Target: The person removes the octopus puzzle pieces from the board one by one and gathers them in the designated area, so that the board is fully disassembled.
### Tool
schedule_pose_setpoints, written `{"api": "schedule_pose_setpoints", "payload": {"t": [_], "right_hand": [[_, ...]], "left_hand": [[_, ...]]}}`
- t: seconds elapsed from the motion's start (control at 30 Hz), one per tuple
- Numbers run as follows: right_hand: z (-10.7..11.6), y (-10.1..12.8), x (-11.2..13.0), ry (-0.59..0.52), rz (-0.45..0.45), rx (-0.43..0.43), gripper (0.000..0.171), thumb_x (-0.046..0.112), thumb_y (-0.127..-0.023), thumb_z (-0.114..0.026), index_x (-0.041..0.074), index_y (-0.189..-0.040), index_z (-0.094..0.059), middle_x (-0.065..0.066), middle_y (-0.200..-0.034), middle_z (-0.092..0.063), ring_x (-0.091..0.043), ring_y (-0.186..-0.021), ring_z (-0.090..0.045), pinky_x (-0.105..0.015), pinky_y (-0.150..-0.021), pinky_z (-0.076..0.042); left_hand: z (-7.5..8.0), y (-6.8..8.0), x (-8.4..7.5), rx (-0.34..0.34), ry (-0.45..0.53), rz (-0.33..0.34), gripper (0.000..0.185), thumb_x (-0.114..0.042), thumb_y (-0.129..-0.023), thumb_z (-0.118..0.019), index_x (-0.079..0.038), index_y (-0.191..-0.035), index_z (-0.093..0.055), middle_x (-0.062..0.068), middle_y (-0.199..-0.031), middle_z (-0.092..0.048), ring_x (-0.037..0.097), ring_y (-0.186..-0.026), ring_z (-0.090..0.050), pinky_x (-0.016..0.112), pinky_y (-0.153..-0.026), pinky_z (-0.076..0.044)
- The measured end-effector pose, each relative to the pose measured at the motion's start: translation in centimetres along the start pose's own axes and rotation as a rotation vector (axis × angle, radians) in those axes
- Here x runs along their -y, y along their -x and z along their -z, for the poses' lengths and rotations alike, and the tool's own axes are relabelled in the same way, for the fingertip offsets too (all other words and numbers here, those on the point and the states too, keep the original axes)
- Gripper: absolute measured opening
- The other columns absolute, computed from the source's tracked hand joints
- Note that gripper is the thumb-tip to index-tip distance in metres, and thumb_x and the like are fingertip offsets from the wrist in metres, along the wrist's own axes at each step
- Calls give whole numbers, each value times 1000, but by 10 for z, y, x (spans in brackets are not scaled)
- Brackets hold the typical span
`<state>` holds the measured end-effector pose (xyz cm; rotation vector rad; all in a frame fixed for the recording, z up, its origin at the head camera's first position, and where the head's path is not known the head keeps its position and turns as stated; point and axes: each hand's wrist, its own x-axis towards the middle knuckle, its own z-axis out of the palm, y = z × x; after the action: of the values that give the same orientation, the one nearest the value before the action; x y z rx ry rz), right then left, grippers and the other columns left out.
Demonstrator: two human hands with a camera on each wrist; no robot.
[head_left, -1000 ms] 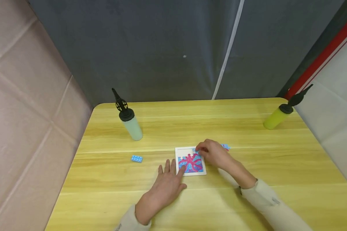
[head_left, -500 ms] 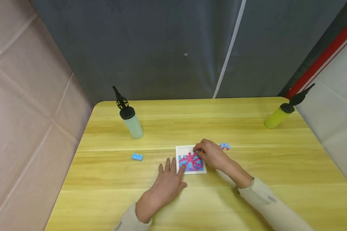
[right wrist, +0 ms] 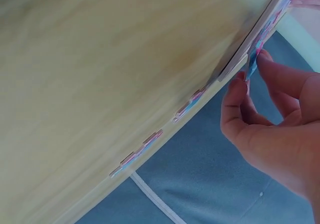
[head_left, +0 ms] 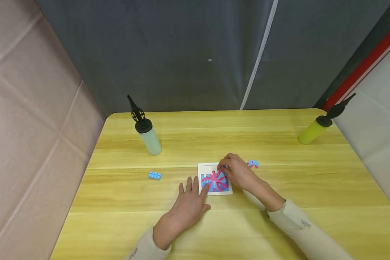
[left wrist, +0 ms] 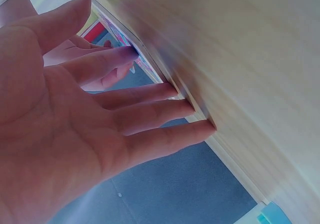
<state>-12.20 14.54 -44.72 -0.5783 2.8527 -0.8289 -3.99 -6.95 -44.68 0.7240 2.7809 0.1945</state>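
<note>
A yellow wooden desk (head_left: 279, 202) stands by a dark curtain. The puzzle board (head_left: 215, 179) lies flat between both hands, in front of the person. The right hand (head_left: 238, 172) is at its far right corner, pinching a puzzle piece (right wrist: 253, 64). The left hand (head_left: 188, 206) lies flat with fingers straight, touching the board's near left corner.

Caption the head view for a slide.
Right hand pinches a puzzle piece at the octopus puzzle board; left hand steadies it.
</note>
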Motion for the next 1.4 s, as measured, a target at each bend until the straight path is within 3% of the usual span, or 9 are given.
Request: {"api": "schedule_pose_setpoints", "payload": {"t": [0.53, 0.83, 1.0, 1.4], "right_hand": [[2, 0, -2, -73, -6, -17, 26, -7, -98, -59, 13, -98, -76, -4, -99, -68, -17, -85, -60, -34, -78, -53], [3, -2, -6, -152, -45, 0, 24, -3, -100, -60, 9, -117, -71, -5, -102, -69, -19, -87, -61, -35, -79, -54], [4, -2, -7, -142, -37, 1, 21, -3, -100, -60, 9, -109, -74, -5, -103, -71, -19, -95, -65, -41, -88, -57], [7, 0, -11, -189, -66, -1, 22, -2, -101, -57, 9, -112, -73, -6, -103, -70, -17, -84, -59, -31, -77, -52]], "left_hand": [[1, 1, 0, 14, 6, 7, 65, -45, -101, -62, -15, -156, -46, 31, -160, -40, 50, -148, -39, 65, -114, -40], [1, 0, 1, 21, 16, 7, 64, -44, -102, -61, -14, -156, -46, 31, -160, -39, 51, -148, -39, 65, -114, -40], [1, 0, 0, 22, 13, 9, 63, -44, -102, -61, -14, -156, -46, 31, -160, -39, 50, -148, -39, 65, -114, -40], [1, 0, 1, 26, 25, 9, 63, -44, -102, -60, -15, -156, -46, 31, -160, -38, 51, -149, -38, 65, -115, -39]]}}
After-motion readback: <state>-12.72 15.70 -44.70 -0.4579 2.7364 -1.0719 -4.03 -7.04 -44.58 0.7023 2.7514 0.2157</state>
